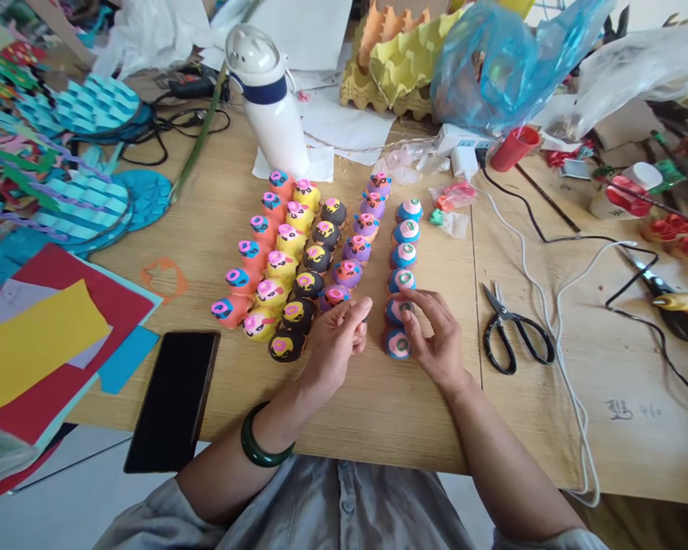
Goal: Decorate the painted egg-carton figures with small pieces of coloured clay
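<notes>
Painted egg-carton strips stand in rows: orange (pixel 254 253), yellow (pixel 280 263), black (pixel 308 284), purple (pixel 356 250) and blue (pixel 403 256) with pink tops and green rings. My left hand (pixel 341 336) is closed near the front end of the purple row, thumb pressed to the curled fingers; a small dark bit shows at the fingertips, too small to name. My right hand (pixel 439 336) reaches over the front of the blue row, thumb and forefinger apart around one of its domes, with fingertips at its surface.
A black phone (pixel 173 401) lies front left beside coloured paper (pixel 40 344). Black scissors (pixel 513 328) and white cables (pixel 562 359) are right. A white bottle (pixel 269 107), egg cartons (pixel 401 61) and a blue plastic bag (pixel 493 69) stand behind.
</notes>
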Tool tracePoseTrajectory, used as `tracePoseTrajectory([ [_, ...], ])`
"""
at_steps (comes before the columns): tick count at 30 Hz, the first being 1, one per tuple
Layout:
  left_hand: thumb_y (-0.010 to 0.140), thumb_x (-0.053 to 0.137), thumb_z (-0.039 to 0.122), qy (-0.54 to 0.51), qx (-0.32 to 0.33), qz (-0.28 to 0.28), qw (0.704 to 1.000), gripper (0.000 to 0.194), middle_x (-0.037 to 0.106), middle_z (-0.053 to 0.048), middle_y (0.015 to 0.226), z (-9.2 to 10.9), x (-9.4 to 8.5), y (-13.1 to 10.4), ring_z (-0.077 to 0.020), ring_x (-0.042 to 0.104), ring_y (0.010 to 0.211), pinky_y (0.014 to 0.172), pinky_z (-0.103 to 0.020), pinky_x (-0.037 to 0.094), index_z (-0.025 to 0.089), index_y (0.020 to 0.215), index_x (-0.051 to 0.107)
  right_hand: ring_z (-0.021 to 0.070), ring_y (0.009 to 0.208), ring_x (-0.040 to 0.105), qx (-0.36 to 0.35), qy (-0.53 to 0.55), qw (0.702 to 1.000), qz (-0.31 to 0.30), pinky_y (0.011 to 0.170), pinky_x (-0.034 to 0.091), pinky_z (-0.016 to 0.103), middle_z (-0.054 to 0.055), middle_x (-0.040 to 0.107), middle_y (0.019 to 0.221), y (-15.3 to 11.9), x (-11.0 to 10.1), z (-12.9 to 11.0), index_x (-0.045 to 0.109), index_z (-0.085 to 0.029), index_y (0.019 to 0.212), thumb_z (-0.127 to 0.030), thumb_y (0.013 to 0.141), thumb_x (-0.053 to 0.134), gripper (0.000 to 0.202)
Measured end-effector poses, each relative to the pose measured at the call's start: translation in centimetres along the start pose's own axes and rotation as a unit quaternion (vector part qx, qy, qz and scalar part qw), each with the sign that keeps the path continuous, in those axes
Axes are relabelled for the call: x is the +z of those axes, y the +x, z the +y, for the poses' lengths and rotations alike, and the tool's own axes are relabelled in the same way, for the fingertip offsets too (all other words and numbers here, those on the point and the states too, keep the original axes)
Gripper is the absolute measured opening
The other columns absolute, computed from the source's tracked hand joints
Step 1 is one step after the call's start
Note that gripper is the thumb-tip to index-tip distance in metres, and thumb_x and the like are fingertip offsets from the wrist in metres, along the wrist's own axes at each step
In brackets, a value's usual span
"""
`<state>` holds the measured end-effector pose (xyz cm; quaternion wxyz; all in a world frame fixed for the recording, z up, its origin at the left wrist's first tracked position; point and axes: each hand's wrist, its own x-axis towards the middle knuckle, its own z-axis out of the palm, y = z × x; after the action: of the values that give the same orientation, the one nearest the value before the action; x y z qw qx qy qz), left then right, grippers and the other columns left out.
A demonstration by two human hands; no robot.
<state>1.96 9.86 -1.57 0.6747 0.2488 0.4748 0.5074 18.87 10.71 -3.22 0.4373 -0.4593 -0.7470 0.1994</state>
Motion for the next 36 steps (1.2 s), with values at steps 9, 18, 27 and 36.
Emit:
tracePoseTrajectory([
  [9,0.082,0.078,0.045,0.003,0.001,-0.052,0.999,0.034,0.056,0.003,0.068,-0.4,0.0,0.1,-0.0039,0.038,0.048,0.042,-0.016,0.033,0.016,0.078,0.061,0.0182,0.072,0.073,-0.02,-0.063,0.998,0.023,0.064,0.058,0.031,0.006,0.078,0.088,-0.8,-0.5,-1.3,0.067,-0.021,0.119,-0.008,0.095,0.057,0.028],
  [18,0.093,0.065,0.046,0.024,-0.001,-0.099,0.995,0.036,0.055,0.001,0.068,-0.7,-0.4,0.3,-0.0085,0.05,0.058,0.054,-0.021,0.044,0.015,0.073,0.062,0.0159,0.067,0.076,-0.12,-0.086,0.989,0.007,0.058,0.06,0.024,0.005,0.082,0.089,-1.3,-0.8,-2.6,0.058,-0.022,0.137,-0.004,0.093,0.058,0.047],
  [27,0.086,0.071,0.047,0.009,-0.003,-0.038,0.999,0.037,0.053,0.002,0.066,-0.7,-0.1,0.5,-0.0082,0.047,0.055,0.05,-0.021,0.041,0.017,0.07,0.058,0.0214,0.09,0.074,-0.034,-0.036,0.994,0.097,0.07,0.064,0.036,0.009,0.076,0.103,-1.0,-0.8,-2.2,0.066,-0.025,0.126,-0.005,0.092,0.054,0.041],
  [36,0.086,0.071,0.052,0.043,-0.034,-0.076,0.996,0.041,0.051,0.004,0.065,-0.9,-0.3,0.2,-0.0055,0.041,0.05,0.044,-0.018,0.035,0.016,0.073,0.057,0.0129,0.067,0.066,0.156,0.021,0.986,0.049,0.053,0.054,0.025,0.005,0.073,0.096,-0.6,0.4,-1.4,0.071,-0.022,0.108,-0.021,0.1,0.054,0.019],
])
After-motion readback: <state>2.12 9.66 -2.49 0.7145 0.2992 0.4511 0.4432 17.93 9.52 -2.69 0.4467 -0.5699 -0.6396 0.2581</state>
